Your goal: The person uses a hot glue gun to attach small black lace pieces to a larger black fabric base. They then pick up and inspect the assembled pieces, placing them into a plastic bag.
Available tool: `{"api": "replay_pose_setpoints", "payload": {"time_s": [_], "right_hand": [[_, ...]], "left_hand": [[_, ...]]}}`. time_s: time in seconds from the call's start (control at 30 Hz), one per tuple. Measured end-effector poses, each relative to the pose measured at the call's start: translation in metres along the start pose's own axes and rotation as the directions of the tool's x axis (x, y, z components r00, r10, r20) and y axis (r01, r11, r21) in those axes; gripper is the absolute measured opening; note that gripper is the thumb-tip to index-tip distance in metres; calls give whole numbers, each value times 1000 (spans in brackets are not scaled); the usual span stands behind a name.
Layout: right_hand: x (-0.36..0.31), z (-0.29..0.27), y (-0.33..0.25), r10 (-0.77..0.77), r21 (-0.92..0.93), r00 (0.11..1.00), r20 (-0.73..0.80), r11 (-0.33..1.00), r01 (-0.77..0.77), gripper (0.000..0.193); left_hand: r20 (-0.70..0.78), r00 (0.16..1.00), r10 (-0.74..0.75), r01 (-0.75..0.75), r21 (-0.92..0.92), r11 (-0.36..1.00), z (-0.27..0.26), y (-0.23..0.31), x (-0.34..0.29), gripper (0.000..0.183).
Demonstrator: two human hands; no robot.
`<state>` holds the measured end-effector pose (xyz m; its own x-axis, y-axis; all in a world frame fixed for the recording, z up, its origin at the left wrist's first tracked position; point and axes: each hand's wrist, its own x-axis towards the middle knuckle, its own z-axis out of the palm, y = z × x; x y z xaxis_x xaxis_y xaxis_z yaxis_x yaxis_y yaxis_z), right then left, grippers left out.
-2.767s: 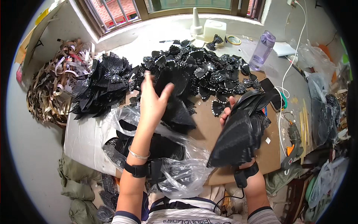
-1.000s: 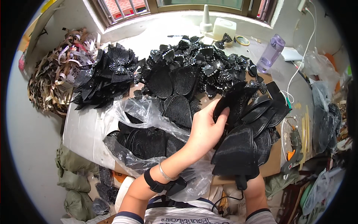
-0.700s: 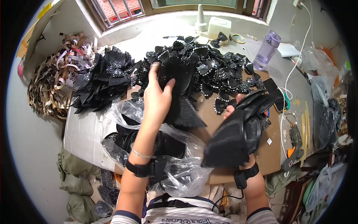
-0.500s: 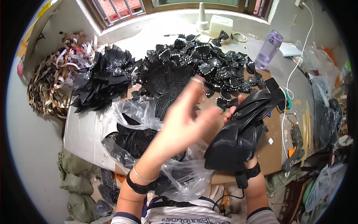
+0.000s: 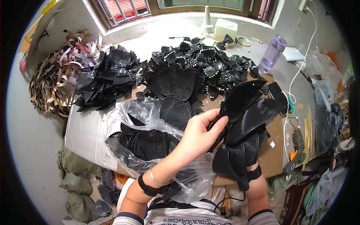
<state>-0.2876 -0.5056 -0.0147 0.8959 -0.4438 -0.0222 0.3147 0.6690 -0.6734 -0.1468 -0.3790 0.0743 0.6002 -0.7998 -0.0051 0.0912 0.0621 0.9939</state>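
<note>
A stack of black fabric pieces [image 5: 240,131], bow-like in shape, is held up over the brown cardboard at the right. My left hand [image 5: 204,131] pinches one black leaf-shaped piece [image 5: 240,103] at the stack's left edge, thumb on top. Underneath is my right hand [image 5: 252,168], which bears the stack; its fingers are hidden by the fabric, and only skin near the wrist shows. Left of the hands, a clear plastic bag [image 5: 138,108] contains more black lace pieces [image 5: 150,144]. Other black lace pieces [image 5: 174,84] lie just beyond.
Black bows with shiny stones [image 5: 210,67] are heaped at the back, beside a black fabric pile [image 5: 112,75]. Tangled ribbons [image 5: 63,75] stand far left. A purple bottle [image 5: 272,54], white cable [image 5: 292,82], glue gun [image 5: 298,144] and yellow glue sticks [image 5: 307,131] are on the right.
My left hand, blurred and apart from the stack before, has moved right and now grips a piece at its edge. That piece is lifted and the stack is fanned out.
</note>
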Motion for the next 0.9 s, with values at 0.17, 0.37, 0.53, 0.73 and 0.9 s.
{"api": "replay_pose_setpoints", "payload": {"time_s": [0.17,0.37,0.53,0.73,0.9], "right_hand": [[16,3,2,-99,60,990,100,994,93,47],[38,0,4,-167,77,967,193,985,155,51],[46,-7,7,-23,36,994,106,999,19,68],[51,-10,12,174,185,984,-27,969,-166,57],[47,-1,9,189,149,975,-117,974,-171,55]], "left_hand": [[-214,977,-12,-52,-289,956,1,-7,8,15],[-460,880,118,-202,-136,970,-11,-10,12,12],[-503,839,206,-194,77,978,-29,-18,15,11],[-199,980,16,-50,-165,985,-21,4,-12,39],[-148,986,-78,63,-99,993,-25,8,-18,44]]}}
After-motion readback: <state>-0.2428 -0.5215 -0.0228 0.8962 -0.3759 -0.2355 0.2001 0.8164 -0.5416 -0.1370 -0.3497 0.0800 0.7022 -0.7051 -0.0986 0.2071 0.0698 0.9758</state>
